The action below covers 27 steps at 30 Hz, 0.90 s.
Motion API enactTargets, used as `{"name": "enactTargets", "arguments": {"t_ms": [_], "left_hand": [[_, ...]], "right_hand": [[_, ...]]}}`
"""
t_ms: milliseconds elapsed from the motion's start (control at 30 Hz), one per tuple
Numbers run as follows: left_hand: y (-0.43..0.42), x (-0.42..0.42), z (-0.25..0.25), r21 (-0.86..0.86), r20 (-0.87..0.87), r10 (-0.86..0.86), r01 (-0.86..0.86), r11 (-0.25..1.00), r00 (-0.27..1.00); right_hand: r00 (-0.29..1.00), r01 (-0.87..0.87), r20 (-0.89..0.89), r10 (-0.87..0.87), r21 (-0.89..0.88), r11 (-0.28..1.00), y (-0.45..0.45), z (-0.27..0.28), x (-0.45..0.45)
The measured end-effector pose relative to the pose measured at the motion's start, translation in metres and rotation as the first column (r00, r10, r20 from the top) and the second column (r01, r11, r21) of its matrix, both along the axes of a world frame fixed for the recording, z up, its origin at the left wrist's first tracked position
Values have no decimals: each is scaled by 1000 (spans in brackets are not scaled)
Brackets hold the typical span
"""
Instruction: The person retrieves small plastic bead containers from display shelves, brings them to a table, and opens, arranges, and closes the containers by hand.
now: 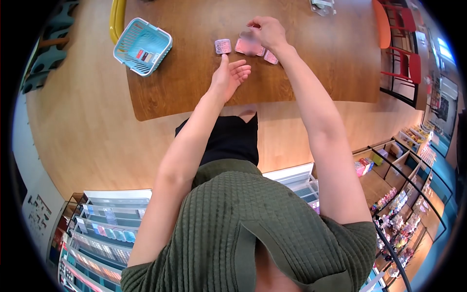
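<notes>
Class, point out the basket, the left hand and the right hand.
Basket (150, 43), head view: bare inner bottom.
Left hand (228, 79), head view: palm.
Right hand (269, 33), head view: back of hand.

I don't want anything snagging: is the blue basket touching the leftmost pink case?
Apart. The head view shows bare wooden table between the blue basket and the leftmost pink case.

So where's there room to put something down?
Bare wood between the blue basket and the square pink case, and a wide patch between the right arm and the orange seat. It's crowded around the right hand and pink pieces.
</notes>
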State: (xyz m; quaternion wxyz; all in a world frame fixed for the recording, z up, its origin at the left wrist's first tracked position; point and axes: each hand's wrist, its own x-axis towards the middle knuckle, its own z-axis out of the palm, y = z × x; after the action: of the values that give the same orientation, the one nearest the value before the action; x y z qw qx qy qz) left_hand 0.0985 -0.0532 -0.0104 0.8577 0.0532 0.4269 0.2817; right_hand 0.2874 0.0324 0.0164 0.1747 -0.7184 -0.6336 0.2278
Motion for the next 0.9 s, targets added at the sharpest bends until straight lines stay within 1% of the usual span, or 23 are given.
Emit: {"name": "enactTargets", "arguments": {"t_ms": [33,133,233,300,333,433,533,600,667,700,767,867,900], "left_hand": [[-1,-1,-2,3,0,-1,1,1000,1000],[-4,-3,-5,10,0,-6,6,1000,1000],[-5,-3,-5,11,2,-18,18,1000,1000],[-7,-3,-6,8,-7,-27,27,1000,1000],[-8,-2,-9,8,2,-36,36,999,999],[-12,7,-11,14,17,-71,71,997,997],[-17,20,1,27,0,-105,105,994,994],[-19,28,9,35,-15,-132,132,991,991],[-20,35,12,-8,45,-105,105,994,993],[-20,38,14,-26,70,-94,96,995,993],[-23,44,10,-55,119,-62,69,996,991],[-28,52,2,-19,114,13,-11,1000,993],[-28,52,4,7,74,10,-11,1000,997]], "right_hand": [[1000,-4,7,4,-1,1000,0,-4,1],[998,-37,-31,45,235,971,-5,-8,8],[986,142,-118,-120,199,970,-26,13,25],[992,91,88,-90,-13,996,-51,32,35],[981,84,186,-60,-123,989,-61,38,36],[951,-75,302,61,35,997,-94,13,34],[933,-119,345,99,36,992,-102,-4,29],[954,-136,284,97,124,983,-112,3,24],[973,-160,199,115,228,961,-123,22,12],[977,-158,176,117,244,957,-131,29,4],[982,-156,144,119,279,948,-146,37,-8],[983,-159,145,115,348,924,-155,31,-15],[982,-164,151,117,358,919,-156,28,-16]]}}
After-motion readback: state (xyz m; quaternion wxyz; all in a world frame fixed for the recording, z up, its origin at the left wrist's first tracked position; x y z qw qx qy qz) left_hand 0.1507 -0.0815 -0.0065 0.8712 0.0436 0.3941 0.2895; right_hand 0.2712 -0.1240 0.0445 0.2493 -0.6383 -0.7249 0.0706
